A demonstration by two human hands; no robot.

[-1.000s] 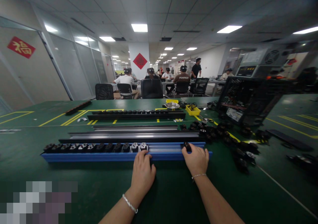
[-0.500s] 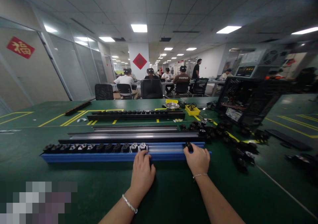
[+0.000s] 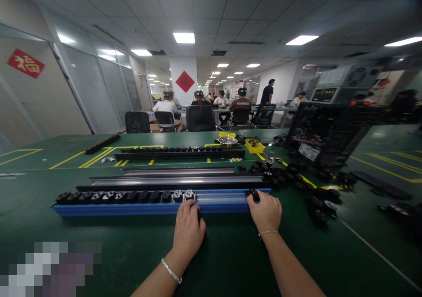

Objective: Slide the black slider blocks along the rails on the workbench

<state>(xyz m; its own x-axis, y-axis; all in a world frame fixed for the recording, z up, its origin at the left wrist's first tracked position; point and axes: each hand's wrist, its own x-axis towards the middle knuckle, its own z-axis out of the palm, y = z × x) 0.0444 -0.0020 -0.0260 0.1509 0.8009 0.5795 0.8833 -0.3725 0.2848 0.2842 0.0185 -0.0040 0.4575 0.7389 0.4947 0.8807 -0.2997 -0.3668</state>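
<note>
A long blue rail [image 3: 132, 210] lies crosswise before me, its channel lined from the left end to the middle with several small black blocks, some with silvery tops. My left hand [image 3: 189, 224] has its fingers curled over the rail's front edge, beside the last silvery-topped block [image 3: 189, 194] in the row. Near the right end of the channel, a small black block [image 3: 253, 194] is pinched in my right hand [image 3: 267, 210]; the fingers hide part of it. Bare channel shows between that block and the row.
Behind the blue rail lie black rails with silvery channels [image 3: 165, 181]; farther back is a filled black rail [image 3: 178, 154]. Loose black parts [image 3: 296, 178] are heaped to the right, before an open computer case [image 3: 316, 134]. A yellow bin [image 3: 255, 147] and metal bowl [image 3: 228, 141] stand behind.
My right hand has shifted slightly right along the channel with the black block in its fingers. My left hand stays in place on the rail.
</note>
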